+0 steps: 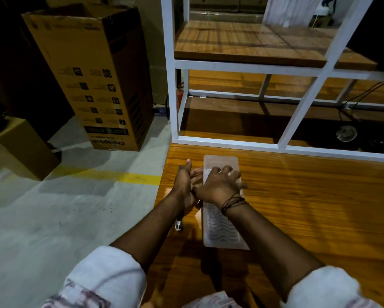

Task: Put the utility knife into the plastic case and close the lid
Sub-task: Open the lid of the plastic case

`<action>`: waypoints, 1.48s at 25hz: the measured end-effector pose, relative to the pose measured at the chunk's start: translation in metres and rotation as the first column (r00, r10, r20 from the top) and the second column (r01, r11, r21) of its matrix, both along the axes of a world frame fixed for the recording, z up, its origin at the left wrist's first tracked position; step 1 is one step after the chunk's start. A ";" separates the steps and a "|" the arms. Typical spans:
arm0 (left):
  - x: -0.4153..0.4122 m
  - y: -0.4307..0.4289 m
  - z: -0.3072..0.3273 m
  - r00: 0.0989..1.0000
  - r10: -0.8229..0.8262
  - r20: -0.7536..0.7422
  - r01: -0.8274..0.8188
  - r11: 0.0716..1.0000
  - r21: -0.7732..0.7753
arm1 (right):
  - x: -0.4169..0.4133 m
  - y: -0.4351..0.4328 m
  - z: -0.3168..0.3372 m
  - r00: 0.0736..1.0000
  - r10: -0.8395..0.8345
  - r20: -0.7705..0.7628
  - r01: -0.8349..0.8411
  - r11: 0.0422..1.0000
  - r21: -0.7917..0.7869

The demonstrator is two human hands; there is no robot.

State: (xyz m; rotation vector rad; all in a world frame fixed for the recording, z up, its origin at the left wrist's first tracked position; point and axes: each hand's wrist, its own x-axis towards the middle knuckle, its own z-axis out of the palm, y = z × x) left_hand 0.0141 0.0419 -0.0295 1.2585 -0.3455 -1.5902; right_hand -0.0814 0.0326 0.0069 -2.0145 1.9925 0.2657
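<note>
Two hands work at a clear plastic case on a wooden bench.

The plastic case point(222, 227) lies lengthwise on the bench point(308, 207), near its left edge, with a wavy ribbed pattern showing through its near half. The right hand point(220, 185) rests on top of the case with its fingers spread, pressing down on the far half rather than gripping anything. The left hand point(185, 187) sits just beside the case's left side, curled around a slim object that seems to be the utility knife point(179, 224); its pale end pokes out below the wrist, over the bench edge. Whether the case lid is open or shut cannot be told. A cardboard box point(91, 78) stands on the floor to the left, and a white shelf frame point(231, 65) rises behind the bench.
</note>
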 end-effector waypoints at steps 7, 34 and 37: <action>0.003 0.006 0.007 0.997 -0.078 -0.005 0.078 0.997 -0.004 | -0.003 0.000 0.004 0.999 0.007 0.047 -0.007 1.000 0.017; -0.010 0.011 0.004 0.908 -0.136 0.396 0.199 0.972 -0.121 | -0.053 0.000 0.033 0.860 0.004 0.510 0.055 0.993 -0.101; -0.011 0.008 0.002 0.909 -0.118 0.399 0.188 0.972 -0.140 | -0.085 -0.005 0.044 0.783 -0.039 0.621 0.172 0.973 -0.156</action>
